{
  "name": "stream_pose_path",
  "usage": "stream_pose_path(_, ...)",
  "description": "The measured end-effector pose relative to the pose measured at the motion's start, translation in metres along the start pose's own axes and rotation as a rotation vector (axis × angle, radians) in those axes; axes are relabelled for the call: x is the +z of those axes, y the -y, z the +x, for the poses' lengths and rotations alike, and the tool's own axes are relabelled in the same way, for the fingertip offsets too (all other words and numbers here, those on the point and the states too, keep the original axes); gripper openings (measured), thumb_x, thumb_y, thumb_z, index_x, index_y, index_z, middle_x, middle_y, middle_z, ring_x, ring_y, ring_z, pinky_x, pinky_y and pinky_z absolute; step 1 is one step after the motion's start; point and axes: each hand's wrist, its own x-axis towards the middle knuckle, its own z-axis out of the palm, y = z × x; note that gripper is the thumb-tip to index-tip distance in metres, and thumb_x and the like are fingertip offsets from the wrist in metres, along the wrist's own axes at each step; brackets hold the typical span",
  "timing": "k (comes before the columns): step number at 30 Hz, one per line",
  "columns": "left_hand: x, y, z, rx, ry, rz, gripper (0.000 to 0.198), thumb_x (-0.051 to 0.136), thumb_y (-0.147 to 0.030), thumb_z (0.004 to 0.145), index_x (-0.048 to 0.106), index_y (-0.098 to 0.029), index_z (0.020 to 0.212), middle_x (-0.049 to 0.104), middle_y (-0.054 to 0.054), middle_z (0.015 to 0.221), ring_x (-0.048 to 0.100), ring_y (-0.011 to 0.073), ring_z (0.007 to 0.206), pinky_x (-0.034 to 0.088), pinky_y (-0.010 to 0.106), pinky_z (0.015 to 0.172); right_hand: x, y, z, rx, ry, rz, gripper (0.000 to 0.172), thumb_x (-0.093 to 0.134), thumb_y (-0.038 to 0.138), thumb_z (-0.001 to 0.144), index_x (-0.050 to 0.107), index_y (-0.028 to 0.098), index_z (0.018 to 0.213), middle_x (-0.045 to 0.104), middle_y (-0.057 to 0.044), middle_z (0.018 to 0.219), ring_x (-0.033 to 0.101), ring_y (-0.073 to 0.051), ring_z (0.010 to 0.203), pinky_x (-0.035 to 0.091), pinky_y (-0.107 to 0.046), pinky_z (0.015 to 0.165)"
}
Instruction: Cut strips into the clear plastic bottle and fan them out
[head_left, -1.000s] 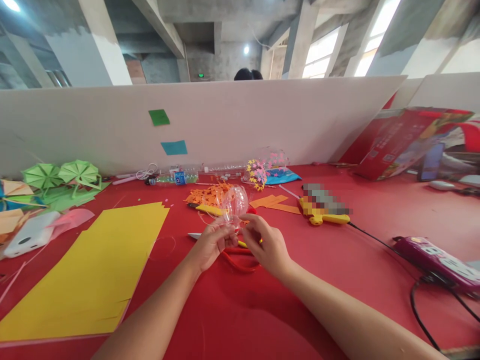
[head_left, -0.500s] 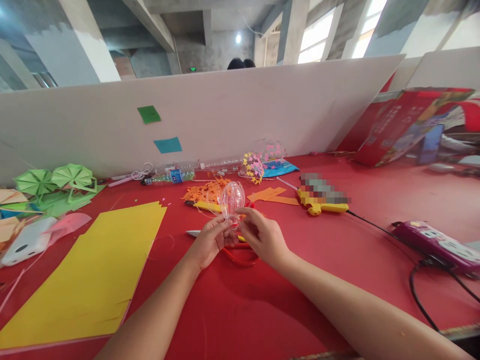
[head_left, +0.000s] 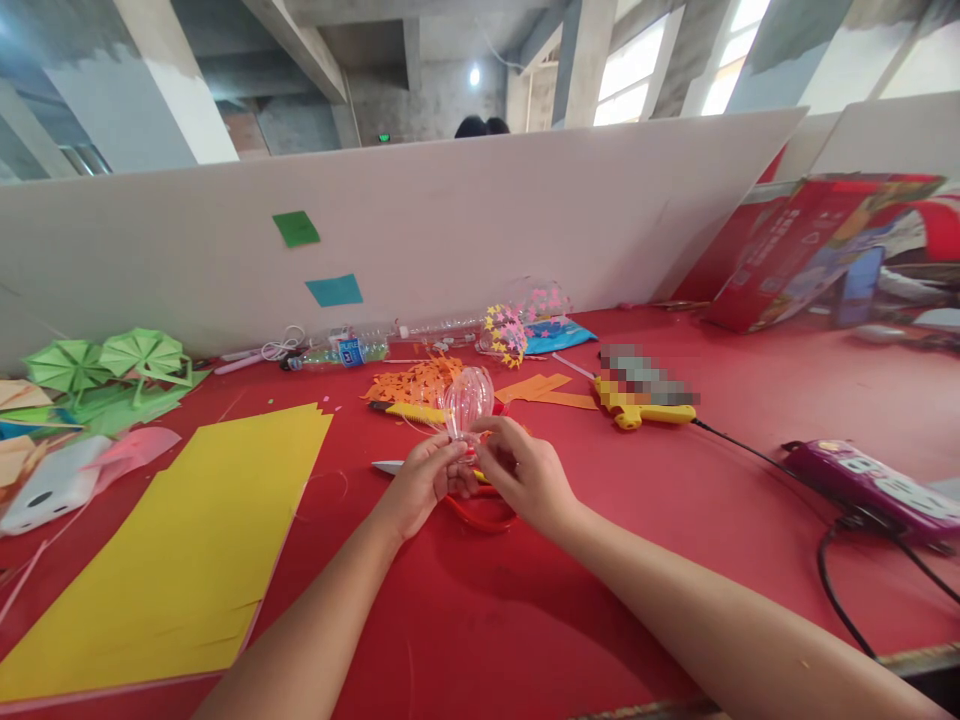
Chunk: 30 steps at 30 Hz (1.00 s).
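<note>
Between my hands is a clear plastic piece, rounded and ribbed, like part of a cut bottle. My left hand pinches its lower end from the left. From the right, the fingers of my right hand close on the same lower end. Under my hands lie red-handled scissors, partly covered by them, with a blade tip showing at the left. Just behind is a yellow utility knife. Orange paper cutouts are heaped beyond the knife.
Yellow paper sheets lie at the left, near green paper umbrellas. A yellow glue gun and a purple power strip with a cable are at the right. Along the white partition lie a labelled bottle and a star-covered clear piece.
The clear piece has tilted slightly to the right and dipped a little. Both hands keep their hold in nearly the same place.
</note>
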Motion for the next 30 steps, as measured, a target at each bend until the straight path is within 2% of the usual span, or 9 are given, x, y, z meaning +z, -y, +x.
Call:
stream_pose_path(5, 0.0032, 0.0011, -0.0017, 0.0, 0.061, 0.05, 0.028, 0.07, -0.037, 0.075, 0.061, -0.015, 0.089, 0.061, -0.001, 0.06, 0.057, 0.0104, 0.05, 0.044, 0.023, 0.053, 0.0004, -0.0012, 0.0014, 0.069, 0.038, 0.036, 0.004, 0.048, 0.025, 0.087, 0.051, 0.022, 0.088, 0.05, 0.008, 0.051, 0.045, -0.009, 0.043, 0.034, -0.017, 0.045)
stream_pose_path(8, 0.0049, -0.0001, -0.0034, -0.006, 0.075, 0.061, 0.028, 0.07, -0.038, 0.075, 0.06, -0.014, 0.087, 0.061, 0.0, 0.059, 0.057, 0.0101, 0.05, 0.044, 0.022, 0.053, -0.0005, -0.0029, 0.0024, 0.1, 0.021, 0.035, 0.006, 0.05, 0.024, 0.086, 0.051, 0.022, 0.08, 0.047, 0.008, 0.052, 0.044, -0.008, 0.044, 0.034, -0.017, 0.047)
stream_pose_path(12, 0.004, -0.0021, -0.0037, 0.0, 0.078, 0.022, 0.027, 0.071, -0.034, 0.074, 0.06, -0.014, 0.088, 0.063, 0.001, 0.062, 0.06, 0.0111, 0.053, 0.046, 0.022, 0.055, -0.0035, -0.001, 0.0025, 0.005, -0.006, 0.048, 0.008, 0.05, 0.019, 0.086, 0.054, 0.022, 0.079, 0.049, 0.008, 0.052, 0.045, -0.008, 0.045, 0.035, -0.016, 0.048)
stream_pose_path(18, 0.001, -0.0013, -0.0022, 0.018, 0.061, -0.031, 0.022, 0.072, -0.031, 0.074, 0.058, -0.015, 0.082, 0.063, 0.0, 0.059, 0.06, 0.0117, 0.053, 0.047, 0.023, 0.055, -0.0059, 0.0, 0.0013, -0.181, -0.017, 0.019, 0.015, 0.047, 0.013, 0.088, 0.06, 0.021, 0.085, 0.06, 0.005, 0.056, 0.052, -0.008, 0.046, 0.038, -0.016, 0.049)
stream_pose_path(21, -0.0003, -0.0001, -0.0012, 0.029, 0.069, -0.045, 0.022, 0.069, -0.032, 0.076, 0.059, -0.015, 0.086, 0.063, 0.001, 0.059, 0.059, 0.0113, 0.052, 0.046, 0.022, 0.054, -0.0044, -0.0033, 0.0013, -0.241, -0.004, 0.009, 0.017, 0.047, 0.012, 0.088, 0.062, 0.02, 0.088, 0.065, 0.003, 0.061, 0.056, -0.008, 0.049, 0.041, -0.015, 0.051)
stream_pose_path(27, -0.0011, -0.0024, -0.0005, 0.039, 0.069, -0.054, 0.026, 0.071, -0.033, 0.075, 0.061, -0.014, 0.088, 0.063, 0.0, 0.06, 0.058, 0.0107, 0.051, 0.046, 0.022, 0.053, -0.0012, -0.0062, 0.0013, -0.25, 0.029, -0.021, 0.017, 0.047, 0.013, 0.088, 0.062, 0.02, 0.085, 0.067, 0.001, 0.062, 0.057, -0.009, 0.049, 0.042, -0.015, 0.051)
stream_pose_path(30, -0.001, -0.0051, -0.001, 0.054, 0.044, -0.035, 0.03, 0.074, -0.032, 0.072, 0.061, -0.014, 0.092, 0.064, 0.0, 0.062, 0.059, 0.0108, 0.053, 0.045, 0.022, 0.053, -0.0008, -0.0062, -0.0003, -0.225, 0.009, -0.047, 0.015, 0.047, 0.014, 0.088, 0.061, 0.019, 0.086, 0.063, 0.003, 0.057, 0.051, -0.008, 0.044, 0.038, -0.016, 0.047)
